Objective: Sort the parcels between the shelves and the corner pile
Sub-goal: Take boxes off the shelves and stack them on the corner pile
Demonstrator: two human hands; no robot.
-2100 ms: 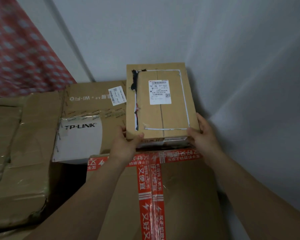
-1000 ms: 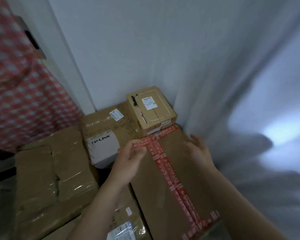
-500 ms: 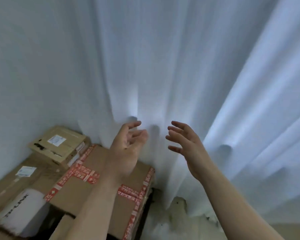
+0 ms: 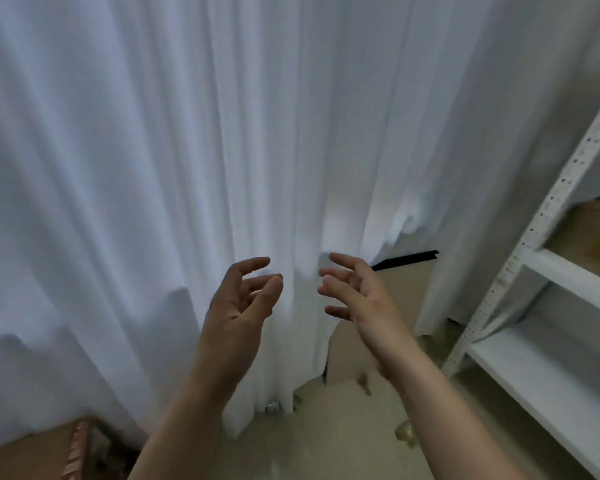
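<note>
White pleated fabric curtain (image 4: 153, 168) hung behind the empty left hand (image 4: 239, 303) and right hand (image 4: 357, 296), fingers loosely spread. Brown cardboard parcel with red tape (image 4: 32, 455) sat bottom-left; white perforated metal shelves (image 4: 551, 375) stood right.

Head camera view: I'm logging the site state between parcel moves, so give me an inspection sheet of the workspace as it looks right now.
Surface: beige floor with a few small scraps, blurred.
Job's things: corner of one cardboard parcel with red tape at bottom left; white metal shelving at right, with something brown on an upper shelf, too blurred to identify.
Clutter: small bits on the floor near the shelving foot.
Grippers: left hand and right hand both raised, open, fingers loosely curled, holding nothing.
Cables: nothing seen.
Surroundings: white curtain fills most of the view; dark strip behind its right edge.
</note>
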